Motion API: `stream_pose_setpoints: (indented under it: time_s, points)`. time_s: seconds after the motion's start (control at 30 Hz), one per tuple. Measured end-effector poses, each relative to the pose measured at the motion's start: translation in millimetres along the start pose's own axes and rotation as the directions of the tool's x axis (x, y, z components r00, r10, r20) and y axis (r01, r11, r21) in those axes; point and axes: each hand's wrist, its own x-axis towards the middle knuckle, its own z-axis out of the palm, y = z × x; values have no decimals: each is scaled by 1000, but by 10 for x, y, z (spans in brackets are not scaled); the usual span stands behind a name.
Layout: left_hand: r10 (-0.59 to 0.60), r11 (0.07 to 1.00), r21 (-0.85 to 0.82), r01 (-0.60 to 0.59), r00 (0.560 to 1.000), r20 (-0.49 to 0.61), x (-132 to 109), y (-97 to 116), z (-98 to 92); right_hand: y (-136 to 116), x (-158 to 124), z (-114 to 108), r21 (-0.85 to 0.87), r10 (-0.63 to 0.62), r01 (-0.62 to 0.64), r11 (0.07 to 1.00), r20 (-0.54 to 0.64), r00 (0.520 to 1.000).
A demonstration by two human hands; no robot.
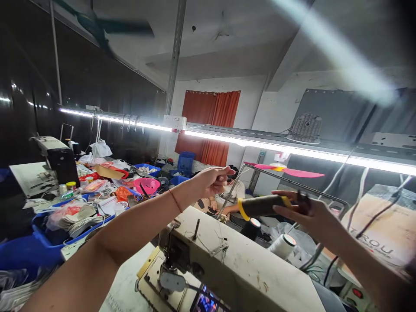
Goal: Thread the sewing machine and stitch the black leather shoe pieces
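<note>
Over the sewing machine point(247, 255), my left hand point(217, 180) is raised with its fingers pinched together. Whatever it may hold is too small to make out. My right hand point(300, 206) grips a dark thread cone point(261, 206) with yellow ends, tilted on its side above the machine's far side. Beneath that cone stand a black thread cone point(251, 227) and a white thread cone point(283, 247). A bent metal thread stand point(294, 177) rises behind the machine head. A phone point(205, 299) with a lit screen lies partly hidden below the machine arm.
A lit tube rail point(224, 139) crosses above my hands, with a pink fan blade point(302, 172) beneath it. A person point(235, 193) sits beyond the machine. Blue bins point(48, 245) of cut pieces fill the left. A cardboard box point(380, 225) and hanging cables are at right.
</note>
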Motion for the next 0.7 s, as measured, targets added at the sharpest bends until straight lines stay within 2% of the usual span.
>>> stream_pose_setpoints:
  time_s: [0.07, 0.17, 0.27, 0.33, 0.4, 0.47, 0.57, 0.63, 0.7]
  points:
    - [-35, 999, -23, 36, 996, 78, -31, 27, 46, 123, 46, 303, -82, -15, 21, 996, 71, 997]
    - [-110, 993, -21, 115, 980, 163, -79, 1, 133, 300, 97, 809, -170, -14, 31, 985, 102, 995]
    - [-178, 984, 8, 179, 973, 146, -80, -85, 172, 427, 148, 1222, -220, 31, 11, 975, 187, 982]
    - [-211, 978, 17, 210, 974, 86, -53, -155, 163, 485, 190, 1388, -215, 58, -1, 977, 256, 965]
    - [-219, 976, 14, 218, 975, 24, -14, -222, 134, 530, 226, 1447, -180, 81, -29, 983, 294, 952]
    - [-219, 976, 9, 219, 976, -1, 22, -275, 101, 556, 224, 1402, -118, 110, -79, 990, 280, 954]
    - [-208, 978, 0, 208, 978, 7, 56, -323, 73, 501, 76, 1214, 34, 179, -184, 982, 127, 976]
    - [-183, 983, -15, 183, 983, -7, 65, -339, 84, 374, -129, 1094, 188, 243, -241, 952, 11, 970]
    - [-158, 987, -39, 156, 987, -33, 70, -352, 118, 192, -376, 1037, 358, 291, -273, 893, 5, 957]
